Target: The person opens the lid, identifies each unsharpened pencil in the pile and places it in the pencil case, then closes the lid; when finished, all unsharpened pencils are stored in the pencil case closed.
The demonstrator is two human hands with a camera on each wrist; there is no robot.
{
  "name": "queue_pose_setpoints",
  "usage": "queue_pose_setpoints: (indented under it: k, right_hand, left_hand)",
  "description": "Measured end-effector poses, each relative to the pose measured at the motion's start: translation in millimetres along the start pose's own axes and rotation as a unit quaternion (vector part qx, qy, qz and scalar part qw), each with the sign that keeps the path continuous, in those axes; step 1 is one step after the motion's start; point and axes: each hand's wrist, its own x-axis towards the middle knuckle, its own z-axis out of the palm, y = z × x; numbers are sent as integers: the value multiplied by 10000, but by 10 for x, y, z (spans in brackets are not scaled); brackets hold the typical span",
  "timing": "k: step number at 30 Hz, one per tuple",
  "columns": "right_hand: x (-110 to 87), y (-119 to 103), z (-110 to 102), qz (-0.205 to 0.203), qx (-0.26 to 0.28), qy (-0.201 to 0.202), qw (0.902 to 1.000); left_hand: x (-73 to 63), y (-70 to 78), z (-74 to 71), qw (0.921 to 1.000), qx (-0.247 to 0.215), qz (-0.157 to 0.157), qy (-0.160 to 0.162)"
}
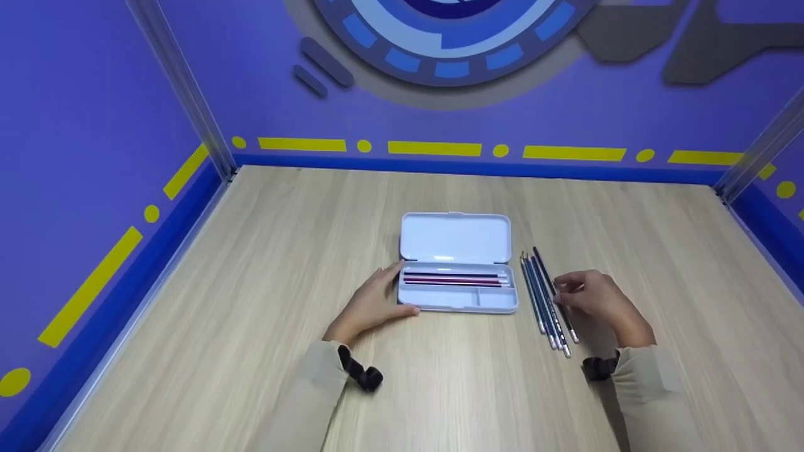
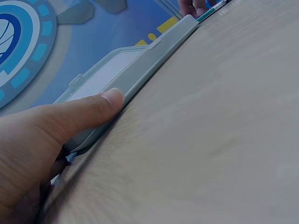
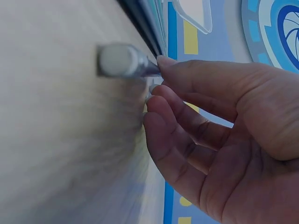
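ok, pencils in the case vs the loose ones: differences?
The case pencils lie inside the pencil case; the loose pencils lie on the table.
The case pencils run along the case's length; the loose pencils slant nearly crosswise to it.
The case pencils include reddish ones; the loose pencils look dark to teal.
Both sets have whitish ends.

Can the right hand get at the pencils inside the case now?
Likely yes: the case is open, the pencils inside uncovered; the left hand grips the case's other end, and only loose pencils lie between case and right hand.
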Motion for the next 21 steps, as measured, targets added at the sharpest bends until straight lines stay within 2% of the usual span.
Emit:
queue_pose_setpoints:
  k: [12,21]
  right_hand:
    - [9,10,27,-104,51,-67,9999]
    - [3,17,24,-1,260,-125,9996]
  left_hand:
    - [-10,-4,5,10000,-59,59,21]
    - [-4,-21,10,9999,26,95,51]
